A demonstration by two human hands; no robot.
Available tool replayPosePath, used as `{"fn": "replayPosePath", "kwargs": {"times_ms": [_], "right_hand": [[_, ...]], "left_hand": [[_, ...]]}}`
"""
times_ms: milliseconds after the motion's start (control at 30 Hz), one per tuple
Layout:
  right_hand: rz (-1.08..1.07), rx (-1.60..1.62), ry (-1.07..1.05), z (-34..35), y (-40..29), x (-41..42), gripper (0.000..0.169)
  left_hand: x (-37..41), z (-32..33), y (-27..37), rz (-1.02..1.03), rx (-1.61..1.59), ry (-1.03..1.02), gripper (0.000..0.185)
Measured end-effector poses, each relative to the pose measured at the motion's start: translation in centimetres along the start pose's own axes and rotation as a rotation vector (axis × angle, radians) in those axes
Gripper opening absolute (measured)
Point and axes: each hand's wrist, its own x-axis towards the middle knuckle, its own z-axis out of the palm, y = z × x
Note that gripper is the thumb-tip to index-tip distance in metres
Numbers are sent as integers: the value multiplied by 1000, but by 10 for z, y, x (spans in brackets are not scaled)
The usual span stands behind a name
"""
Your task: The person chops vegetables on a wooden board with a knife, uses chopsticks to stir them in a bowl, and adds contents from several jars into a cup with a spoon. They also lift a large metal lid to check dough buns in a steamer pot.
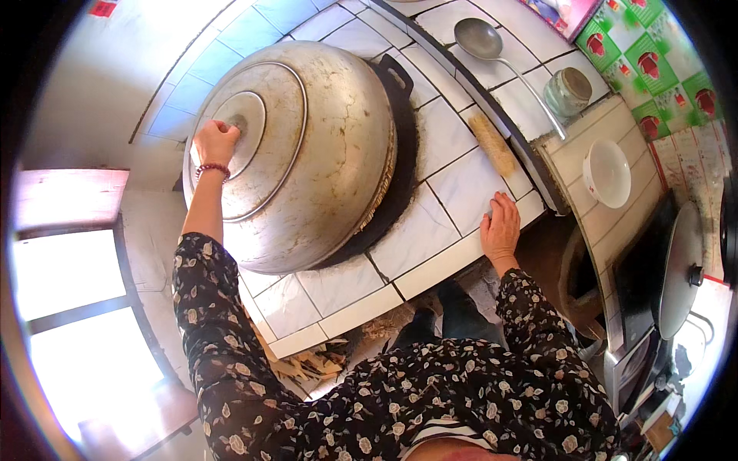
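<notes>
A large domed metal lid [340, 127] covers a black iron wok [406, 155] set into a white-tiled stove top [415, 225]. My left hand [215, 143], with a beaded bracelet at the wrist, grips the top of the lid; the knob itself is hidden by the fingers. A straw-coloured woven band shows along the lid's lower right rim. My right hand [500, 227] rests on the tiled front edge, its fingers slightly apart and holding nothing. Just beyond its fingertips lies a cylindrical tan brush or scrubber [491, 144].
On the raised ledge are a metal ladle [479, 39], a glass jar [568, 92] and a white bowl [608, 174]. A flat pan lid [681, 271] stands at the right. Split firewood [314, 363] lies below the stove's front edge. A bright window [86, 322] is at left.
</notes>
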Motion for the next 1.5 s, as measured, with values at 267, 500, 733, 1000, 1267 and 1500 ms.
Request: {"fn": "replayPosePath", "kwargs": {"times_ms": [267, 500, 733, 1000, 1267, 1500], "right_hand": [[-11, 20, -9, 0, 4, 1, 38], [-20, 16, -2, -1, 2, 2, 38], [-19, -4, 7, 2, -3, 1, 35], [34, 67, 37, 16, 16, -4, 35], [10, 118, 119, 49, 31, -5, 32], [38, 312, 84, 71, 34, 5, 28]], "left_hand": [[-7, 50, 28, -3, 94, -75, 24], [-19, 65, 32, 5, 84, -111, 27], [-30, 73, 21, -32, 41, -140, 30], [-32, 100, 12, 159, 53, -183, 34], [-173, 69, 80, 705, -63, 223, 54], [-372, 102, 174, 964, 18, -611, 71]]}}
